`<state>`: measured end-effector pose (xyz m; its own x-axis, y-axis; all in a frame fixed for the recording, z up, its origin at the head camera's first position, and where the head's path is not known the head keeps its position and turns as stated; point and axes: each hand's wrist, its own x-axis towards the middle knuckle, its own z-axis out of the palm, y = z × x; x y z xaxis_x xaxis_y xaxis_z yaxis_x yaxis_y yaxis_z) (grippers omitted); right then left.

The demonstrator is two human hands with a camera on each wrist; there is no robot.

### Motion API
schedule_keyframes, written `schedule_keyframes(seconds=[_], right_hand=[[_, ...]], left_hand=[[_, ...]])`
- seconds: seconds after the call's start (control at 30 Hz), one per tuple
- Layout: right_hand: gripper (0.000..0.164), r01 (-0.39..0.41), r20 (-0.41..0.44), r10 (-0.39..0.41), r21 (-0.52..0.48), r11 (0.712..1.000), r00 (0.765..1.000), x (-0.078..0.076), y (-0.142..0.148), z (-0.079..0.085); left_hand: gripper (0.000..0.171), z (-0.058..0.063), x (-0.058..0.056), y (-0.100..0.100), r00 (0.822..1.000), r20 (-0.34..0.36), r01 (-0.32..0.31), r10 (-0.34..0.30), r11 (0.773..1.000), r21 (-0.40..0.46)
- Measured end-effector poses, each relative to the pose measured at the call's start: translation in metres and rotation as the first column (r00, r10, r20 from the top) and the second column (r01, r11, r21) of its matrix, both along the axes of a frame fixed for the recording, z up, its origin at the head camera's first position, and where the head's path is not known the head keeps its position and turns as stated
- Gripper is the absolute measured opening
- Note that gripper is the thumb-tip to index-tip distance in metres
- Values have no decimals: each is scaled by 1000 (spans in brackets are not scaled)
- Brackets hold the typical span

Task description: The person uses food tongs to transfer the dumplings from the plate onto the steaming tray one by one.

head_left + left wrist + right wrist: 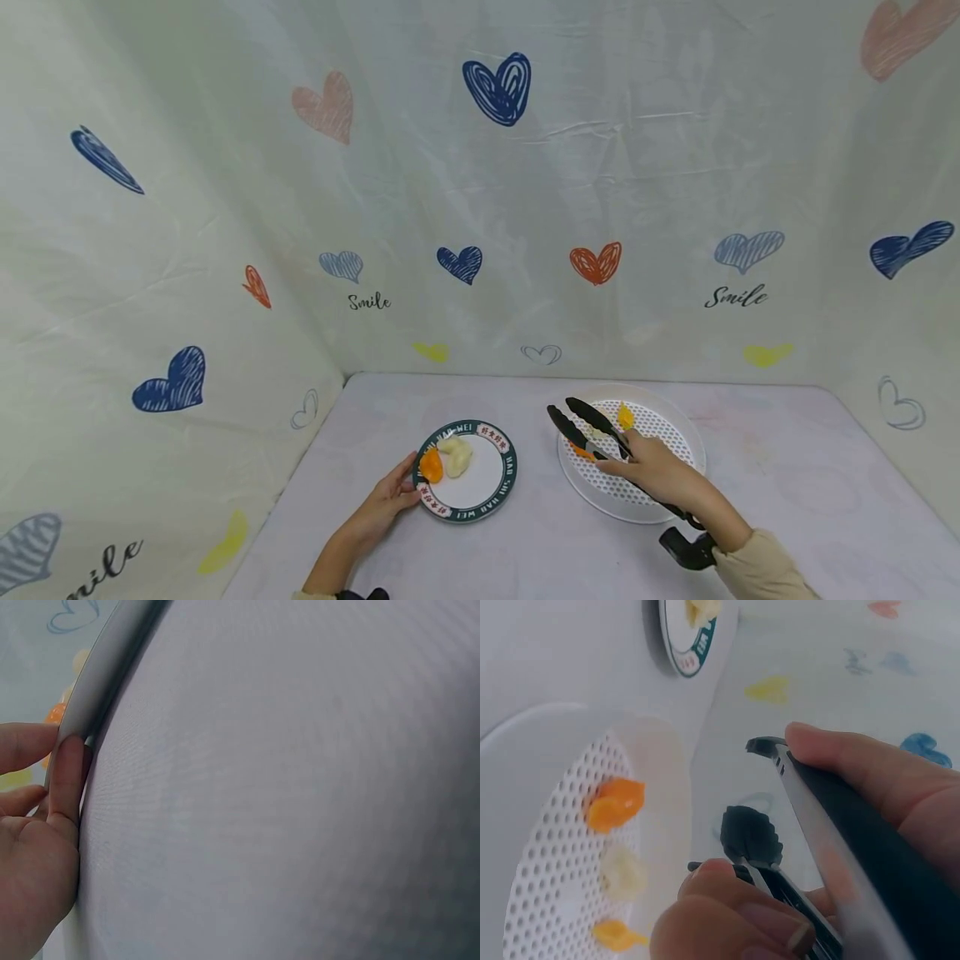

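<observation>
My left hand (381, 507) holds the left rim of a small white plate (480, 487) with a dark green lettered border; in the left wrist view the thumb is above the rim and fingers (67, 776) are beneath it. An orange lump (431, 465) and pale yellow lumps (457, 458) lie on the plate's left side. My right hand (663, 475) grips black-tipped tongs (573, 431), spread apart with nothing between the tips, over a white perforated basket (699, 442). In the basket lie an orange lump (615, 804), a pale lump (624, 874) and a yellow-orange lump (617, 935).
Both dishes stand on a pale table (525, 554), the basket to the right of the plate. A white curtain (540, 200) printed with hearts hangs behind and beside the table. A black wrist camera (686, 550) sits at my right wrist.
</observation>
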<state>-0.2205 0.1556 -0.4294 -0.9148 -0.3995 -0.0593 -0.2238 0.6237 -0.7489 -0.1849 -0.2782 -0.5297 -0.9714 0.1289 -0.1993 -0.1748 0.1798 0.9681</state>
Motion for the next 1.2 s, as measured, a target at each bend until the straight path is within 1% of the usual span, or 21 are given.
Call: schedule_keyframes(seconds=[0.1,0.23,0.33,0.43,0.5,0.6,0.7,0.83,1.0,1.2], right_hand=[[62,-21,3,21,-10,1000,1000,1,-9,0],[54,-27,38,28,-17,999,999,1,-23,-2],[52,-49,51,51,-42,998,997,1,-34,-3],[60,-72,42,74,-49,996,996,2,-44,-6],[70,-72,43,73,-39,997,996,2,-50,-9],[74,-66,45,67,-23,998,997,3,-60,-13],[67,-74,67,75,-14,997,995,4,-69,-17],[56,-95,103,95,-9,995,990,4,-81,-21],[51,-121,107,120,7,993,987,3,-93,-27],[54,-153,109,149,29,988,983,3,-105,-35]], left_hand=[[75,0,0,1,1000,1,-1,1,1000,-1],[75,0,0,2,1000,5,-2,2,1000,-4],[75,1,-1,3,1000,6,-3,3,1000,-3],[75,1,-1,3,1000,6,-7,7,1000,-8],[74,1,-1,4,1000,7,-10,10,1000,-15],[74,1,-1,4,1000,10,-17,17,999,-30],[74,1,-1,4,1000,9,-15,16,999,-37],[73,1,-1,3,1000,8,-12,12,1000,-26],[73,3,0,3,1000,7,-15,15,1000,-8],[74,4,1,3,1000,5,-24,24,1000,-3]])
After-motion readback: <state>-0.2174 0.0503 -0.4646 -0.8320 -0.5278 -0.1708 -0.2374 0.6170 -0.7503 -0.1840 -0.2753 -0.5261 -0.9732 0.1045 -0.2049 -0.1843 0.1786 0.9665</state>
